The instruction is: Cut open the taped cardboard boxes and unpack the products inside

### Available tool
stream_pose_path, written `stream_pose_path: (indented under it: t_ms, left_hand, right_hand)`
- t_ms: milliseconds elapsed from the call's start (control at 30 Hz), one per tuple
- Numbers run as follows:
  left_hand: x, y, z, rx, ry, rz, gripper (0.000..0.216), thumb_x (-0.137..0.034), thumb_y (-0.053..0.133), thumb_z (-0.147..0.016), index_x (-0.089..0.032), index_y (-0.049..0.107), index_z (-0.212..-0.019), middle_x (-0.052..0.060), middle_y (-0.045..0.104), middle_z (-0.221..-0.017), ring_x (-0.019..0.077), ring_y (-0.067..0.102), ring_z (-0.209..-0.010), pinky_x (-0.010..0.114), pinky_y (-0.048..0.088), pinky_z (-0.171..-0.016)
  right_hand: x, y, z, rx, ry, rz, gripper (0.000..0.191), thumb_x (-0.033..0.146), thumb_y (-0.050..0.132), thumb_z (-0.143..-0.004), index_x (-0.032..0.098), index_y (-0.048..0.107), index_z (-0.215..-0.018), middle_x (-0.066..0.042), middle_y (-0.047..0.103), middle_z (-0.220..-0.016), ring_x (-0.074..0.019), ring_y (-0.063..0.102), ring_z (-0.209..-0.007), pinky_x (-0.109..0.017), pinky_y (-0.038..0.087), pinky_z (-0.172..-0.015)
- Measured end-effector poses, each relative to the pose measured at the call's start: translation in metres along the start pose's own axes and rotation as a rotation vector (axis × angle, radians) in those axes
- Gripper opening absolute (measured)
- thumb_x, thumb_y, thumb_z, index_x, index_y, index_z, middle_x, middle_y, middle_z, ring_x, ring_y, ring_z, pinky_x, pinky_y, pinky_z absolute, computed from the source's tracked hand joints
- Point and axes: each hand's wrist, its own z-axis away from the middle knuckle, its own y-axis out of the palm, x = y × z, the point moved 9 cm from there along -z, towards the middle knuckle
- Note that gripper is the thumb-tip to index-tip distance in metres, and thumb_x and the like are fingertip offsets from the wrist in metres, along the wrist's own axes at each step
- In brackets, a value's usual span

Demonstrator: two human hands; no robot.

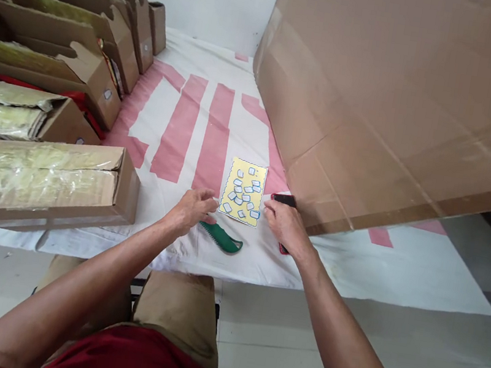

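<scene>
A yellow card [251,175] with scattered pale-blue squares and a scalloped border lies on the cloth-covered table between my hands. My left hand [195,208] is by its left edge, fingers apart and holding nothing. Just beneath that hand's fingertips is a green curved thing [225,240] with a pale toothed edge and a hooked end; its exact kind is unclear. My right hand [286,223] rests at the card's right side, loosely spread, its fingertips near the edge. Partly hidden under it is a flat black thing with red edges [287,200], resembling a phone.
A big cardboard sheet or box [401,109] leans over the table's right side. On the left stand a taped carton [36,182] and several open cardboard boxes [111,88]. The white cloth [168,203] has pink stripes, and its front edge runs just above my lap.
</scene>
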Motion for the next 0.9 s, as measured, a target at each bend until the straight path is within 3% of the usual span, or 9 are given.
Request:
stream_pose_path:
  t_ms: [233, 400, 600, 767, 900]
  left_hand:
    - [0.009, 0.013, -0.030, 0.051, -0.142, -0.101, 0.023, -0.022, 0.079, -0.066, -0.014, 0.062, -0.079, 0.012, 0.065, -0.094, 0.0227, 0.065, -0.080, 0.029, 0.056, -0.053]
    - [0.016, 0.016, -0.041, 0.060, -0.181, -0.153, 0.014, -0.019, 0.074, -0.072, -0.015, 0.062, -0.075, 0.008, 0.063, -0.080, 0.0184, 0.064, -0.066, 0.026, 0.051, -0.050]
    - [0.021, 0.014, -0.053, 0.007, -0.175, -0.200, 0.010, -0.021, 0.071, -0.075, -0.017, 0.063, -0.081, 0.004, 0.063, -0.070, 0.0171, 0.064, -0.058, 0.022, 0.043, -0.045]
    - [0.024, 0.013, -0.061, -0.013, -0.178, -0.198, 0.014, -0.020, 0.071, -0.076, -0.016, 0.067, -0.088, 0.006, 0.069, -0.070, 0.0208, 0.067, -0.057, 0.027, 0.051, -0.047]
    - [0.024, 0.011, -0.070, -0.046, -0.198, -0.176, 0.014, -0.013, 0.069, -0.074, -0.015, 0.065, -0.088, 0.007, 0.069, -0.070, 0.0243, 0.069, -0.062, 0.032, 0.055, -0.051]
  right_hand:
    - [-0.019, 0.017, -0.034, 0.040, 0.103, -0.198, 0.020, 0.016, 0.052, -0.086, 0.018, 0.067, -0.073, -0.005, 0.069, -0.062, -0.0168, 0.063, -0.060, -0.025, 0.035, -0.051]
    - [-0.031, 0.038, -0.032, 0.068, 0.206, -0.443, 0.016, 0.018, 0.053, -0.085, 0.018, 0.065, -0.075, -0.001, 0.066, -0.062, -0.0104, 0.053, -0.044, -0.021, 0.033, -0.038]
    - [-0.034, 0.049, -0.032, 0.050, 0.276, -0.700, 0.021, 0.024, 0.055, -0.088, 0.019, 0.058, -0.068, 0.003, 0.056, -0.054, -0.0074, 0.045, -0.038, -0.018, 0.033, -0.034]
    - [-0.031, 0.056, -0.035, 0.067, 0.307, -0.814, 0.026, 0.026, 0.062, -0.086, 0.020, 0.054, -0.061, 0.004, 0.050, -0.046, -0.0078, 0.043, -0.035, -0.018, 0.031, -0.032]
    - [-0.032, 0.054, -0.031, 0.048, 0.341, -0.867, 0.018, 0.023, 0.064, -0.085, 0.019, 0.060, -0.069, 0.002, 0.058, -0.053, -0.0077, 0.046, -0.036, -0.018, 0.034, -0.031]
